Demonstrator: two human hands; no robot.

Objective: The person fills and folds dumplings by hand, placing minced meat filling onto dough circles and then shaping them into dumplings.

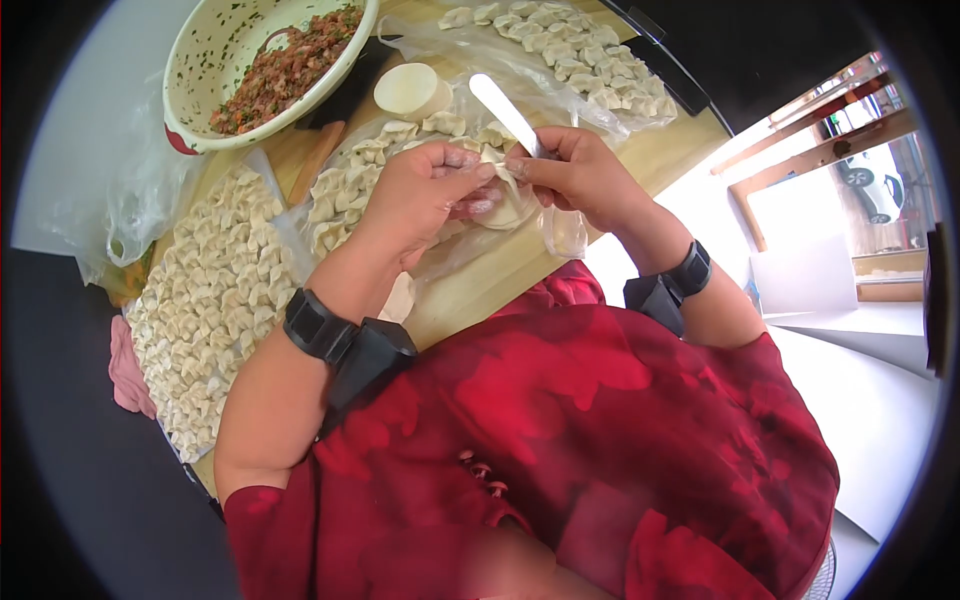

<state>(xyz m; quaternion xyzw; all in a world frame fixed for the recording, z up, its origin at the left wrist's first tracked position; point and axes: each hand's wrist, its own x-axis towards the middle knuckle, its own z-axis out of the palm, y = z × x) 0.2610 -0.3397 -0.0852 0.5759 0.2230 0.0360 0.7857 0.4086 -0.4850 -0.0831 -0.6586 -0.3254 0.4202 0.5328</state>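
Red marking shows on the bowl; both hands pinch dough.

No text, label, brand or number can be read

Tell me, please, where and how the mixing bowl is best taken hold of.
I would take the mixing bowl by its rim, coming from the near right side, thumb over the lip and fingers beneath. It is wide and round, with its lip exposed there, and the meat filling lies inside. The left seems less convenient: a plastic bag lies close by.
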